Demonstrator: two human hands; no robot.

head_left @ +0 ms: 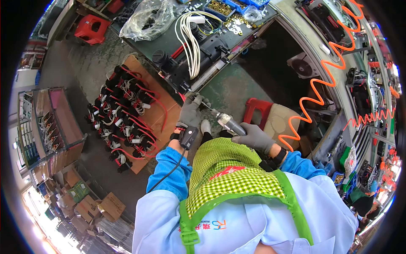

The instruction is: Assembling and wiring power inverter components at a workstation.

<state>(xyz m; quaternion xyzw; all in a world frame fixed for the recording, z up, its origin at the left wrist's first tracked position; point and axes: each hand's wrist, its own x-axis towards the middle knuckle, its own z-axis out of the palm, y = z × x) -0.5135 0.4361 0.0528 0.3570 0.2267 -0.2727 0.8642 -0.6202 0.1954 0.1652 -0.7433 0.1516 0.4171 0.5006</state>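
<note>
My right grip, a grey-gloved hand (pixel 256 139), is wrapped firmly round a silver and dark-grey cylindrical power driver (pixel 229 123), in front of the dark-topped counter (pixel 165 44). The driver's thin bit points toward my left grip, also grey-gloved (pixel 191 112), at the counter's front edge. The fingers there are bent close to the bit's tip; I cannot tell how far they are closed, or whether they pinch anything.

On the counter, with its near end at the front edge just beside my left grip, lies a long black machine body with a round black cap (pixel 211 47). A looped bundle of white cables (pixel 194 57) drapes across it. Toward the counter's far side I have a crumpled clear plastic bag (pixel 146 25) and a scatter of small white and brass-coloured washers (pixel 235 26).

On the floor left of the counter, many black assemblies with red hoses (pixel 122 106) stand in rows on a brown cardboard sheet (pixel 170 103). Right of the counter, a bright orange coiled hose (pixel 316 92) runs down toward my right wrist.
</note>
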